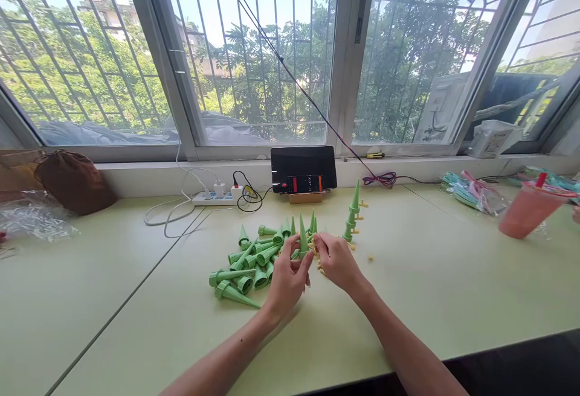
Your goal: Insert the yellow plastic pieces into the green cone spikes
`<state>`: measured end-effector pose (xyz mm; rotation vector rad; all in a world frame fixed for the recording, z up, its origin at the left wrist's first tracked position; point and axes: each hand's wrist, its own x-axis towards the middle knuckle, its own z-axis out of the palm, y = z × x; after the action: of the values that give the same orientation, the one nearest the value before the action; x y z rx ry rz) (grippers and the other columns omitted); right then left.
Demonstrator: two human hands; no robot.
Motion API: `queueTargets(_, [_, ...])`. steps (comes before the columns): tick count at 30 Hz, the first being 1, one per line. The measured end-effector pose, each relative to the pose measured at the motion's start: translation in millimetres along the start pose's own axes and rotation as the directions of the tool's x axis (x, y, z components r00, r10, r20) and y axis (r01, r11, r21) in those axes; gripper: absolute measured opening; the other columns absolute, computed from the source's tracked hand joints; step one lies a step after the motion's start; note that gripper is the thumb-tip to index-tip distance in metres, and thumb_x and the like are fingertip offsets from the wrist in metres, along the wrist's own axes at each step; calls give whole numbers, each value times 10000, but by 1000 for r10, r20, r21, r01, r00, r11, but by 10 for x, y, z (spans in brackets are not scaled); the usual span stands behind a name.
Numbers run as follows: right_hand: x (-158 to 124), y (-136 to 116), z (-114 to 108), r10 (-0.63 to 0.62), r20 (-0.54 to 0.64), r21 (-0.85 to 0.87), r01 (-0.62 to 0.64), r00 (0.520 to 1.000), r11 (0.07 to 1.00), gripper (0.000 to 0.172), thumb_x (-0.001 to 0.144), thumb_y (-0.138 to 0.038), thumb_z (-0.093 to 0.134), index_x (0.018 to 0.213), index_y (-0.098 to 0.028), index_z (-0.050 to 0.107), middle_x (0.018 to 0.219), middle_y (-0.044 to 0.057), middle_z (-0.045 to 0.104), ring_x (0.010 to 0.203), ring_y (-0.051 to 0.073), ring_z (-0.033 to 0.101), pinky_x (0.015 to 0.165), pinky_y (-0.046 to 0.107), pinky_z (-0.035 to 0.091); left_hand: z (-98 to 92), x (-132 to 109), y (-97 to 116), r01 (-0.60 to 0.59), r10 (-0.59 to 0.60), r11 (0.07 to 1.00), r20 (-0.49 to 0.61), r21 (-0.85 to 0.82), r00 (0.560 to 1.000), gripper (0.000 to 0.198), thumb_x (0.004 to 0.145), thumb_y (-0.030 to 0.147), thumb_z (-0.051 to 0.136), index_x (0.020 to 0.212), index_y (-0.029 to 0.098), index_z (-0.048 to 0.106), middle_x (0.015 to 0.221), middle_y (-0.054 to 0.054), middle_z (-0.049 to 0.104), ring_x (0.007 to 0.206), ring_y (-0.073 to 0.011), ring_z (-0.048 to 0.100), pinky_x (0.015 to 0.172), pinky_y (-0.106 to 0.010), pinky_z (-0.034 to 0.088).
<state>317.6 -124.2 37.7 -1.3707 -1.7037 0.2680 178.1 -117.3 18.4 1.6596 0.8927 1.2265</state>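
Note:
My left hand [286, 278] is closed round a green plastic watering spike [303, 236], its pointed tip upward. Close beside it on the right, my right hand [336, 260] has its fingers pinched together at the spike's side; whatever is between them is hidden. Small yellow valve pieces [322, 271] lie partly covered behind and under the hands. To the left spreads a heap of green spikes [251, 257], some showing open threaded ends. A stack of nested green spikes [352, 212] stands upright beyond my right hand, with yellow valves sticking out on its right side.
One loose yellow piece [370, 258] lies right of the stack. Behind are a phone [304, 184] against a black tablet [317, 157], and a power strip [217, 197] with cables. A pink cup [534, 209] and plastic bags stand right; a brown pouch [75, 182] sits left.

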Motion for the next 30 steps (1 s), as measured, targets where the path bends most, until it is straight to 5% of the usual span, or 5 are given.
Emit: queueTargets(30, [-3, -11, -21, -64, -21, 119, 66, 998, 991, 268, 974, -323, 438, 749, -192, 505, 625, -21, 551, 532, 113, 429, 533, 226, 330, 15, 4, -15, 50, -50, 998, 0, 31, 999, 441, 906, 482, 510, 1244, 220, 402, 1239, -128, 552, 401, -35, 536, 329, -184, 387])
